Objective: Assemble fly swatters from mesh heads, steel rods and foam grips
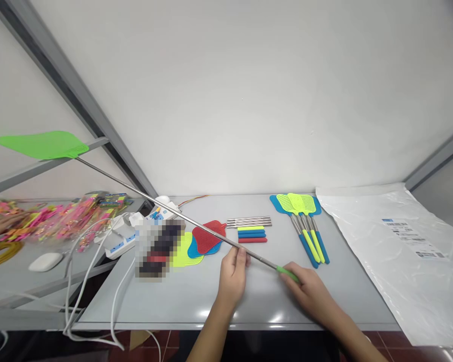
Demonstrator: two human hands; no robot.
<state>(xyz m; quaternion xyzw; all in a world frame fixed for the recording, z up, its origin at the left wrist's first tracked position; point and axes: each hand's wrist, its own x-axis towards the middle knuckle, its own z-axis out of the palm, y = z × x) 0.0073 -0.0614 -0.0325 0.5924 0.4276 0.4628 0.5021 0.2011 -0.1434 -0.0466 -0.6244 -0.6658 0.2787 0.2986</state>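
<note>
Gripping, with the right hand (311, 292), the green handle (286, 273) of a swatter (41, 144); holding, with the left hand (234, 279), its rod (215, 234) between thumb and fingers. Held aslant above the table (166, 306), reaching far to the left: bright green and flat in the head, pierced with small holes near the neck, thin, silvery and jointed in the rod. Just beyond the left hand, loose handles (251, 235) and rods (251, 221) in rows; beside them, loose red, blue and yellow heads (208, 239). Farther right, other swatters (300, 203), then a white bag (362, 221).
</note>
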